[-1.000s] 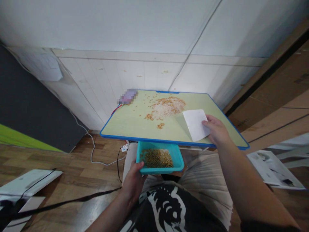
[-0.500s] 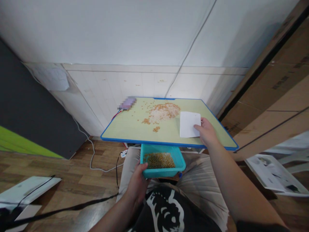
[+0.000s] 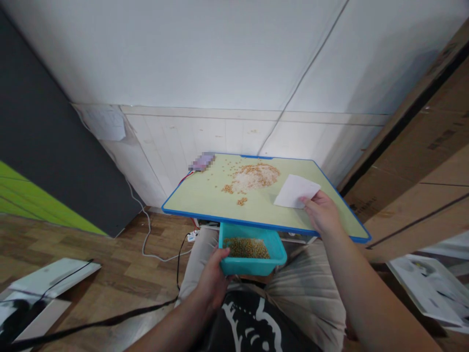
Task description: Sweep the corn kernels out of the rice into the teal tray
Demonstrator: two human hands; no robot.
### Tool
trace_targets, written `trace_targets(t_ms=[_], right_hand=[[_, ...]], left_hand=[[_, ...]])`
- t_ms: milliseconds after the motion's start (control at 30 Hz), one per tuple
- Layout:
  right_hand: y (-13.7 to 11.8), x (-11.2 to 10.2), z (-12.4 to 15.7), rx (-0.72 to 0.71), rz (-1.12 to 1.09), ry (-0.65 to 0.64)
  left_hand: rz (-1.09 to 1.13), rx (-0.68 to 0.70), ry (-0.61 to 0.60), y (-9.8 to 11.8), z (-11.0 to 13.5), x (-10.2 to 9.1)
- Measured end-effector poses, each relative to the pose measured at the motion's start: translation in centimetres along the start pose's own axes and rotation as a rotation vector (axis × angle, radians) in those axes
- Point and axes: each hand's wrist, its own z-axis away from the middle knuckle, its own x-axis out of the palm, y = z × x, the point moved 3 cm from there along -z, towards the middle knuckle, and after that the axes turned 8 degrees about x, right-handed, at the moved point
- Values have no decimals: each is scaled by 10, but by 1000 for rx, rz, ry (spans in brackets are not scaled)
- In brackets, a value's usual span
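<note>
Here, I have the right hand's grip [image 3: 322, 211] pinched on the near right part of the white card [image 3: 293, 190], which slants over the worktop [image 3: 198, 198] with its free side pointing left toward the mound of pale grains and beans [image 3: 254, 177], though I can't tell its longer axis. Meanwhile, the left hand's grip [image 3: 215, 276] clasps the near left corner of the teal bin [image 3: 252, 267], whose long axis runs sideways below the worktop's blue front edge [image 3: 205, 216]. For moving, I see yellow surface between card and edge, wider at front left.
</note>
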Motion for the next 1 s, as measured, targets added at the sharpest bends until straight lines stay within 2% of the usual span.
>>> trace_targets(t_ms=[100, 200, 367, 467, 567, 667, 767, 867, 1000], right_hand=[[-11, 7, 1, -65, 97, 7], [-36, 31, 0, -174, 313, -66], [-88, 110, -11, -432, 600, -456], [-102, 161, -27, -492, 832, -618], [-99, 211, -43, -522, 1043, -710], [-86, 255, -56, -497, 1271, -737], [-74, 294, -62, -547, 1422, -763], [-68, 323, -64, -562, 1530, -771], [-64, 348, -64, -553, 1651, -752]], left_hand=[[0, 3, -13, -4, 2, -1], [3, 21, -18, -3, 4, 1], [25, 30, -24, -3, -1, 3], [27, 37, -32, -6, -7, 1], [33, 43, -24, -10, -10, -1], [70, 43, -44, -11, -10, -2], [107, 46, -84, -12, -11, -5], [137, 56, -120, -13, -15, -10], [172, 45, -112, -14, -20, -13]])
